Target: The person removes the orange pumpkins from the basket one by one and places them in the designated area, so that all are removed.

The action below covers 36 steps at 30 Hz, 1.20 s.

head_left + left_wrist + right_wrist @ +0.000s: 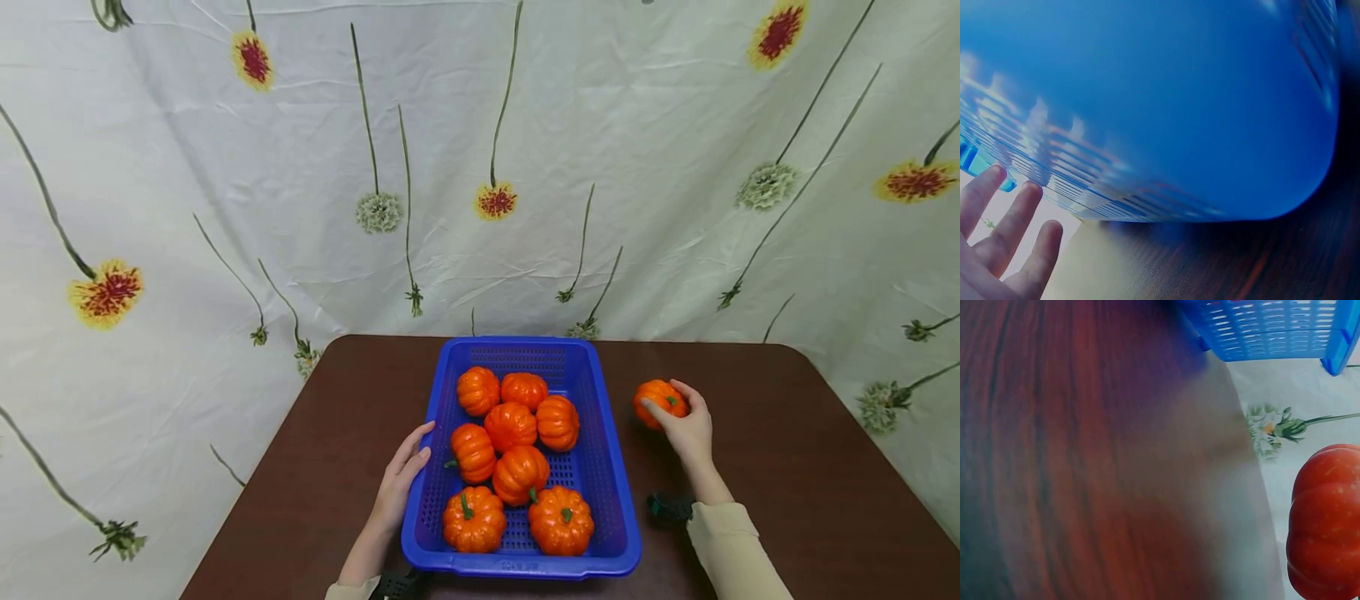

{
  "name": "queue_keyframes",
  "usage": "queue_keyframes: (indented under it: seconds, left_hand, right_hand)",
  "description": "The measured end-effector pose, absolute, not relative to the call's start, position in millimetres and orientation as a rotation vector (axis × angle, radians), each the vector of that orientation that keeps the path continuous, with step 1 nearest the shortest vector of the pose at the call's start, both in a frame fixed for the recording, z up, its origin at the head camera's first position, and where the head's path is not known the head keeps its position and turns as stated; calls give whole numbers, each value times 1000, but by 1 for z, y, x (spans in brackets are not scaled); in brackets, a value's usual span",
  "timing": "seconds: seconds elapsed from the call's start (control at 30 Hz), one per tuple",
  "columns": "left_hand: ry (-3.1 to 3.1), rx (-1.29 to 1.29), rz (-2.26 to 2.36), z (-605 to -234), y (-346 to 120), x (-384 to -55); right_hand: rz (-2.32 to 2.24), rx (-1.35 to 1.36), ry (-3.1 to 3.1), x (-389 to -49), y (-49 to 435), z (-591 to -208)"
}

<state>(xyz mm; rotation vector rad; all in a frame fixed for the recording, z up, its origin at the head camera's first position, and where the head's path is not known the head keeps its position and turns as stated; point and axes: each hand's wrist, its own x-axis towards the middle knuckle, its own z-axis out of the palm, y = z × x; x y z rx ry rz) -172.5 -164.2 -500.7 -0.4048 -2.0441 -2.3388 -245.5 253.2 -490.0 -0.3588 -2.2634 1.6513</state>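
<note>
A small orange pumpkin [654, 394] is held in my right hand [692, 431], between thumb and fingers, to the right of a blue plastic basket [621, 500]. That pumpkin [1325, 525] fills the right edge of the right wrist view; the hand itself is out of that frame. My left hand [393, 490] is at the basket's left side, its fingertips at the rim. The left wrist view shows loosely extended fingers [1010, 228] beside the basket's slotted wall [1166, 119]. Inside the basket lie several orange pumpkins [511, 426], some with green stems.
The basket stands on a dark brown wooden table [787, 467]. A pale cloth [645, 150] printed with flowers hangs behind the table. Dark bands [670, 507] with devices sit at the wrists.
</note>
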Motion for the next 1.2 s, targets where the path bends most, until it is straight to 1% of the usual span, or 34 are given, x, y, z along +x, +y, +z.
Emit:
queue_keyframes:
  seconds: [0.23, 0.53, 1.2]
  left_hand:
    - [-2047, -386, -2346, -501, -164, -170]
    - [-2054, -399, -2336, -501, -164, -170]
    - [-2052, -412, -2342, -502, -165, -173]
  right_hand:
    - [1661, -365, -2276, -249, 251, -503]
    - [1641, -368, -2235, -254, 246, -511]
    - [1696, -409, -2168, -260, 244, -510]
